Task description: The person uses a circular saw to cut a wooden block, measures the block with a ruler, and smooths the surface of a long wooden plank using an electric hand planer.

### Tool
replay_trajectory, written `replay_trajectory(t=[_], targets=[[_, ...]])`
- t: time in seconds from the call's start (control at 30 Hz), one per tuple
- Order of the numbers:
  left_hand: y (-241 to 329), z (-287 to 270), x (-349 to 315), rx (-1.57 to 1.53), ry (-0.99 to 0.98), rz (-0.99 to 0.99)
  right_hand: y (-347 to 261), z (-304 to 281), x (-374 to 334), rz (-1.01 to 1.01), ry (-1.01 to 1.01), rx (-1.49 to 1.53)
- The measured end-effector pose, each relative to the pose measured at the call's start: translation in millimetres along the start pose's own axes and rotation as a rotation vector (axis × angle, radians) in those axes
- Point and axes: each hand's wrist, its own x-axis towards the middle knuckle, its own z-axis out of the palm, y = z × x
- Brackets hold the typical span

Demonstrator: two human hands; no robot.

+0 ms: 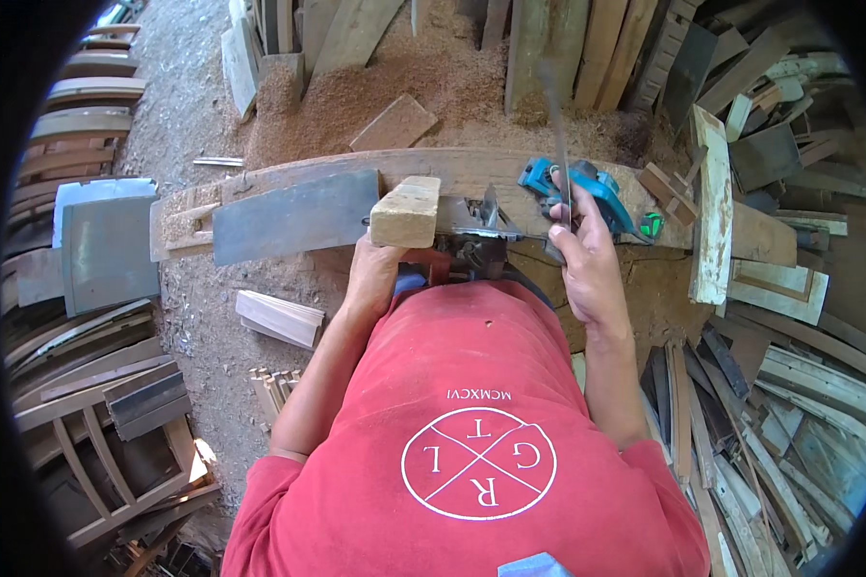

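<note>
My left hand (373,269) is closed on the lower end of a pale wooden block (404,213); the block hides most of its fingers. In my raised right hand (587,252), thumb and fingers grip a long thin dark strip-like tool (559,125), pointing away and blurred at its far end. Between my hands is a metal cutting machine (476,231) set at the bench, part of its blade showing. Just beyond my right hand, a blue power planer (601,192) lies on the long plank bench (433,163).
A grey metal sheet (298,216) covers the bench's left part. On its right lie a green-and-black tape measure (651,226) and a whitish board (712,207). Sawdust and a loose board (394,122) lie beyond. Stacked timber (808,394) stands right, curved wooden pieces (87,91) left.
</note>
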Motion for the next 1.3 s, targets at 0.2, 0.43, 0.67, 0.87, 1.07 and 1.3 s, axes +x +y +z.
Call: replay_trajectory(t=[0.2, 0.43, 0.67, 0.87, 1.07, 1.3], targets=[[-6.3, -3.2, 3.2, 0.050, 0.031, 0.078, -8.8, 3.3, -1.9, 0.059, -0.038, 0.073], [3.6, 5.5, -1.2, -0.201, -0.022, -0.082, 3.2, -8.1, -2.0, -0.032, 0.086, -0.233], [0.6, 1.4, -1.9, -0.219, 0.000, -0.096, -5.7, 7.3, -6.2, -0.100, 0.100, -0.404], [6.1, 1.8, -3.4, -0.186, -0.010, -0.085, -2.9, 8.9, -3.4, -0.105, 0.098, -0.522], [7.7, 2.3, -1.4, -0.108, 0.012, -0.075, -3.4, 9.3, -0.8, -0.137, 0.156, -0.441], [1.9, 3.1, 1.3, -0.149, 0.039, -0.064, 1.4, -0.8, -1.7, -0.213, 0.134, -0.545]])
